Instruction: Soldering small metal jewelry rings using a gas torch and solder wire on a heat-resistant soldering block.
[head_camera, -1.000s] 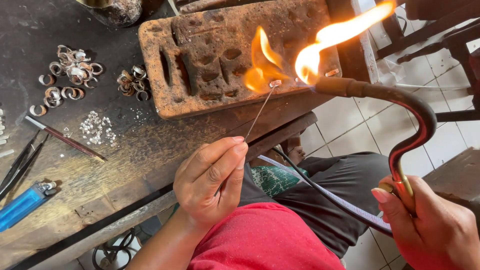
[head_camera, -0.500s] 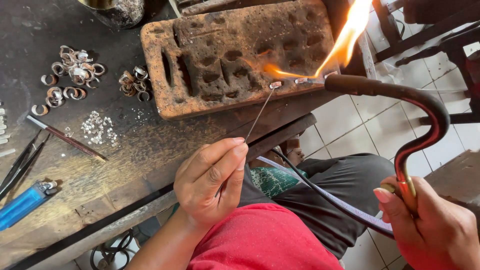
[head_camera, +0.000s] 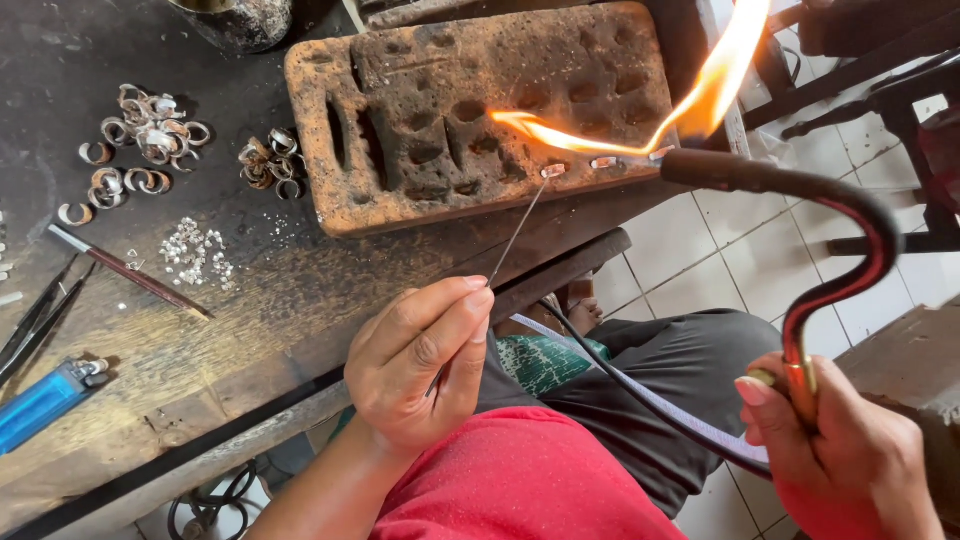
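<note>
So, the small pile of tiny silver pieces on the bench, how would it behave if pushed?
The tiny silver pieces lie loose on the dark workbench, so they would probably scatter. Being so small, each looks light and hard to pinch.

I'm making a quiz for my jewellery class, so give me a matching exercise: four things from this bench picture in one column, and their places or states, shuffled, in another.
Things:
1. Torch
2. Wire
3. Lighter
4. Rings

Places or states:
A. Piled at the bench's far left
B. Held in the right hand, flame lit
C. Pinched in the left hand, tip at the block
D. Lying blue at the bench's near left edge

Pairs: 1-B, 2-C, 3-D, 4-A
</note>
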